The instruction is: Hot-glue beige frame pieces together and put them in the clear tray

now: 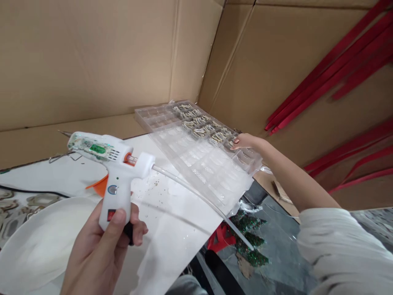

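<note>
My left hand [102,241] grips the handle of a white hot glue gun [112,164], nozzle pointing left, an orange trigger in front of my fingers. A clear glue stick [199,198] juts from its back toward the lower right. My right hand [245,142], on an arm in a pale grey sleeve, reaches across to a clear plastic compartment box [202,153]. Its fingertips are curled down into a compartment holding small metallic pieces [199,123]. Whether they pinch a piece is hidden.
White paper [172,221] covers the tabletop, with a white bowl-like shape [37,241] at lower left and a black cord [30,191]. Cardboard walls stand behind, red ribbons [334,65] hanging at right. Green glittery tree ornaments [250,241] lie below the table edge.
</note>
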Motion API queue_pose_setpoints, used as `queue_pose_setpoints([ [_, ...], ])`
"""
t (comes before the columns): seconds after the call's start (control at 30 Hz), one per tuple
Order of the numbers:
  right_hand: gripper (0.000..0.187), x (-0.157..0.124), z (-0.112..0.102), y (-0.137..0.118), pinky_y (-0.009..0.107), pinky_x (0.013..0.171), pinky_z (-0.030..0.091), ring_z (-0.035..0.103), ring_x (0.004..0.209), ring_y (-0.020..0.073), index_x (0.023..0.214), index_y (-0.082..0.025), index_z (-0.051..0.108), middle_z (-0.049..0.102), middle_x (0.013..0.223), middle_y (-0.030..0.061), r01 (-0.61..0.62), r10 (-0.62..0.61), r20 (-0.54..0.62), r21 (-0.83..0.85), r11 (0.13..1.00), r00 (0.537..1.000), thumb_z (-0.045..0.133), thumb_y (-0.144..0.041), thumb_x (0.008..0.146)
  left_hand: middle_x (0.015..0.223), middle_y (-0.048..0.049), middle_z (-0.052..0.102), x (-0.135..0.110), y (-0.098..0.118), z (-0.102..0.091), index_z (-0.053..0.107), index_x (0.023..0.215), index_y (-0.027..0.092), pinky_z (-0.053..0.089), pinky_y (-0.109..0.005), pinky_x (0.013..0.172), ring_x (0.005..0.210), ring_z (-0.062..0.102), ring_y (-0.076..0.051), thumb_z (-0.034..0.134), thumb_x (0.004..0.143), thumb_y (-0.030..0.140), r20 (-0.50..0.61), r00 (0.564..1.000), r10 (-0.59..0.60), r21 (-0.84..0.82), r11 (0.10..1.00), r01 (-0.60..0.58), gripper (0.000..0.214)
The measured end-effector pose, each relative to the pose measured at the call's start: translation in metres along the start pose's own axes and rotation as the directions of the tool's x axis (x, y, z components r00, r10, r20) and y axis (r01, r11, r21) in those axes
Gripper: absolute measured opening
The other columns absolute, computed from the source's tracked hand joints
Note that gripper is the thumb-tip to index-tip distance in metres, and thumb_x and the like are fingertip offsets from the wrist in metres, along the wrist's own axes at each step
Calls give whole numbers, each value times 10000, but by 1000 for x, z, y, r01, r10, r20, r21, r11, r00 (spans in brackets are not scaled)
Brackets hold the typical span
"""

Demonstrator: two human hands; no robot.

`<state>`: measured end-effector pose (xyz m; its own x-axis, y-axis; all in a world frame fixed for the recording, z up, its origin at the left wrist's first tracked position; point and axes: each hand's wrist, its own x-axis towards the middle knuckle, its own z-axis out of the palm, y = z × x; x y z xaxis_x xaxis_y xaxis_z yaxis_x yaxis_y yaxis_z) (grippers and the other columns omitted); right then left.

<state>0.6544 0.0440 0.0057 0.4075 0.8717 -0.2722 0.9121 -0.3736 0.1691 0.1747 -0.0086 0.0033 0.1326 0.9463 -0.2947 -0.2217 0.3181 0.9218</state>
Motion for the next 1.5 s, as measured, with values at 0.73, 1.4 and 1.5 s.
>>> queue_pose_setpoints([
  [0.73, 288, 8, -21, -28, 418, 902, 590, 674, 1061, 226, 1229, -183, 651, 661, 1255, 87, -81, 125, 253, -179, 980, 959, 637, -355, 998, 726, 41, 581, -8, 2, 11, 588, 771, 226, 538, -180, 577, 546, 495, -84, 857, 644, 612, -51, 999, 4, 9, 1000, -3, 487],
  [1.4, 318, 5, -23, -42, 440, 927, 581, 663, 1100, 236, 1266, -186, 633, 642, 1296, 99, -138, 191, 200, -254, 957, 961, 641, -353, 995, 682, 54, 615, 4, -6, 0, 604, 828, 214, 517, -223, 557, 506, 551, -90, 892, 657, 535, 61, 998, 3, -34, 999, 0, 464],
  [1.5, 289, 8, -24, -40, 417, 903, 589, 674, 1064, 223, 1235, -187, 648, 660, 1258, 90, -130, 184, 211, -246, 960, 960, 636, -354, 999, 688, 49, 623, 5, -5, 2, 606, 819, 205, 520, -238, 575, 509, 553, -93, 895, 659, 519, 60, 998, 13, -40, 999, -11, 456],
])
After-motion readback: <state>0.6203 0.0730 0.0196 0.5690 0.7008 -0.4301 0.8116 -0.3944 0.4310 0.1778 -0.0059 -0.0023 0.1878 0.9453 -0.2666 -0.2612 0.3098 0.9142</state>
